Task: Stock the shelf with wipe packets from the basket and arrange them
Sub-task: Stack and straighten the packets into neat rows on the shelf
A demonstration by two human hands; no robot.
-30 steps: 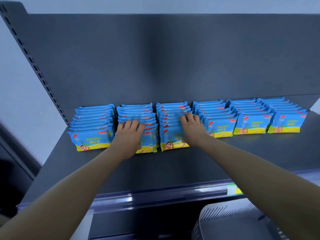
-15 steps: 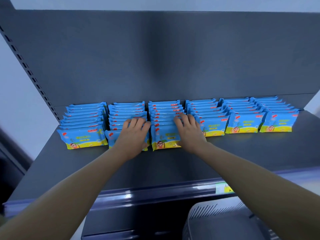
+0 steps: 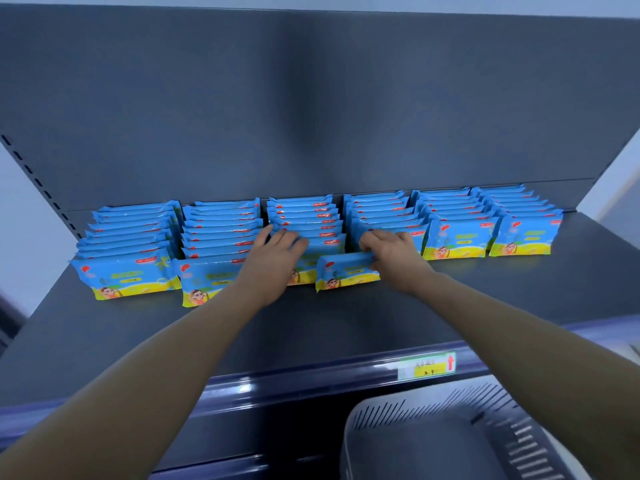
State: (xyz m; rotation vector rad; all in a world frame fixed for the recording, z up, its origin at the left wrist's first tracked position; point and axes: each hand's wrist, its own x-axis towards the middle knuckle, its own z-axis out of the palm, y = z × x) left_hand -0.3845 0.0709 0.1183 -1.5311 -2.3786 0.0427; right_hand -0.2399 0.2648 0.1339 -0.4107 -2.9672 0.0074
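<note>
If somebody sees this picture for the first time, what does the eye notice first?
First, six rows of blue-and-yellow wipe packets along the back of the dark shelf. Next, both hands at the middle rows: the right hand grips a front packet, while the left hand rests on the neighbouring row.

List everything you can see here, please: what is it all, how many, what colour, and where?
wipe packets: six rows, too many to count exactly, blue with yellow bottoms, standing along the back of the shelf
loose packet: one, blue and yellow, in front of the middle rows
shelf: one, dark grey, with a grey back panel
price tag: one, green and yellow, on the shelf's front rail
basket: one, grey, below at right
left hand: on the third row
right hand: fingers on the loose packet
</note>
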